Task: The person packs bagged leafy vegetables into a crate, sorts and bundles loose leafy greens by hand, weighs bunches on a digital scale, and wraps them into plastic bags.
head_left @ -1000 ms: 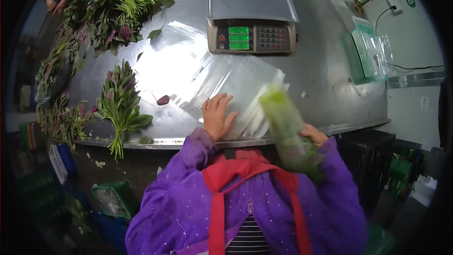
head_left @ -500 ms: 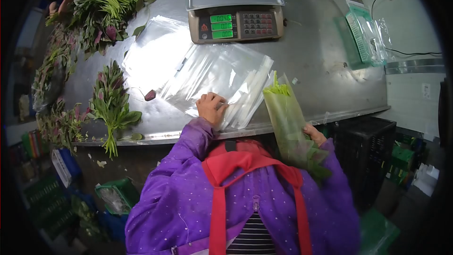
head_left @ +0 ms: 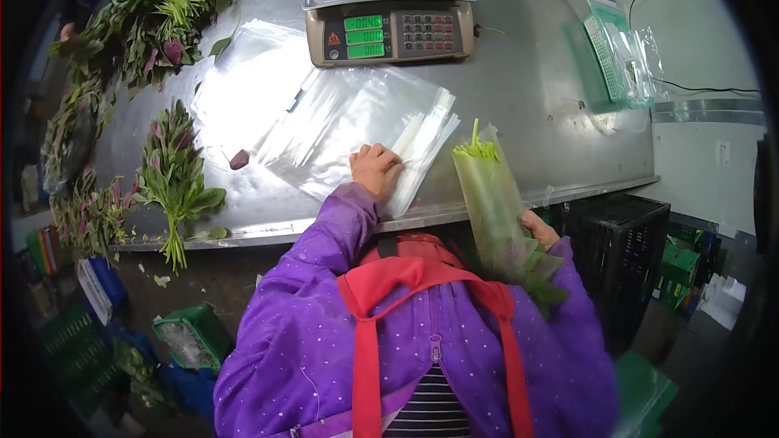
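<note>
My left hand (head_left: pixel 376 170) rests on a spread of clear plastic bags (head_left: pixel 349 126) on the metal table, its fingers curled and pressed on the bags; whether a bag is pinched is hidden. My right hand (head_left: pixel 540 229) is closed on a bagged bunch of greens (head_left: pixel 495 195) at the table's front edge. The cut stems point up at the bag's open end, and the leaves hang below near my right sleeve. A loose bunch of greens with purple leaves (head_left: pixel 174 166) lies to the left of the bags.
A scale (head_left: pixel 389 31) with a green display stands behind the bags. More greens (head_left: pixel 174 0) are heaped at the back left, beside part of another person's hand. A green basket (head_left: pixel 613 57) is at the right. Black crates (head_left: pixel 621 251) stand below the table's right edge.
The bagged greens have tilted upright and hold steadier, with their stems now distinct. My left fingers have curled in on the bags. The whole view has shifted, moving the scale up and left in frame.
</note>
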Available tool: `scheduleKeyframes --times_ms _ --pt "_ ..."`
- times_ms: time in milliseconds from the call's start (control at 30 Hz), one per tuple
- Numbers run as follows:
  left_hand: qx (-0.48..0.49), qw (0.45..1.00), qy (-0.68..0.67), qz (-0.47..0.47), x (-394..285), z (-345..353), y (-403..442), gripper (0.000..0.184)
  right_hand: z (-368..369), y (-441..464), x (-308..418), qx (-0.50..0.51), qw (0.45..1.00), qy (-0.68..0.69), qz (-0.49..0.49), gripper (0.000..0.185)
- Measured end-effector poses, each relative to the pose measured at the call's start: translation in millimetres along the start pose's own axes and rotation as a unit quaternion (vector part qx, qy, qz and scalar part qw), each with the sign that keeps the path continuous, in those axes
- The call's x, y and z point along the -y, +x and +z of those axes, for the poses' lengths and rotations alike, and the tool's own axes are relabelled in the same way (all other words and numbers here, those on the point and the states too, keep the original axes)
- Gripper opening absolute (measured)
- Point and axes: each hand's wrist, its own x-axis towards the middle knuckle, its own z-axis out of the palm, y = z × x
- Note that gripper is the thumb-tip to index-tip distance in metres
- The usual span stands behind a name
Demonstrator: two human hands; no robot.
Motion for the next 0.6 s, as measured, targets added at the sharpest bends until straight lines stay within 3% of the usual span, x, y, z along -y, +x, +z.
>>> scheduleKeyframes --times_ms 100,300,400,600 --pt "0.031 0.999 -0.030 -0.011 6.3 -9.9 2.8 0.007 -4.9 0.3 3.5 0.013 1.000 -0.014 -0.011 0.070" --pt "-0.038 0.993 0.039 0.105 -15.2 -1.5 -5.7 0.012 18.8 11.4 10.9 0.071 0.996 -0.049 0.003 0.069" --pt "-0.015 0.996 0.053 0.072 -4.0 8.9 -6.8 0.012 12.6 14.0 4.1 0.040 0.999 -0.028 0.008 0.070" --pt "0.047 0.995 -0.080 0.028 19.7 -19.1 -5.9 0.006 -3.7 4.5 -4.6 0.036 0.999 -0.036 0.003 0.070"
